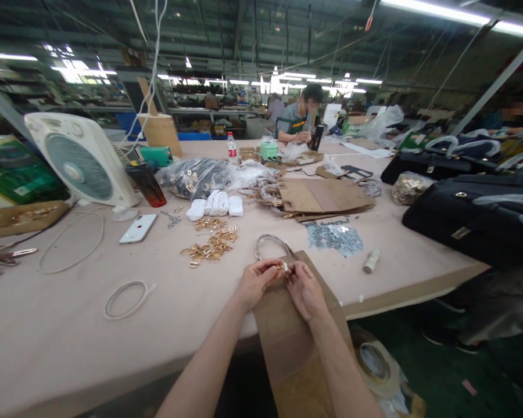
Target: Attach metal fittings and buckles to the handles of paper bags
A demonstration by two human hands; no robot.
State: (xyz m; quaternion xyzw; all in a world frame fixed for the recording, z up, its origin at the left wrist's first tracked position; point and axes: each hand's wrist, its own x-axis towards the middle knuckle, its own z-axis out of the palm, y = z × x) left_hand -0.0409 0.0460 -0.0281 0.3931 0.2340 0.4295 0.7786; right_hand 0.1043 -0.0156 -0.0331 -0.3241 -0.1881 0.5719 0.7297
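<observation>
My left hand (257, 280) and my right hand (304, 288) meet over the top of a brown paper bag (287, 342) that hangs over the table's near edge. Both pinch a small gold metal clip (280, 267) at the end of the bag's clear-wrapped handle (271, 241), which loops up behind my fingers. A loose pile of gold clips (211, 241) lies just beyond my left hand.
On the pink table (178, 302) are a white phone (138, 228), white cord loops (124, 299), a fan (81, 159), a stack of brown bags (318, 197), silver pieces (335, 237) and black handbags (475, 215). A person sits at the far end.
</observation>
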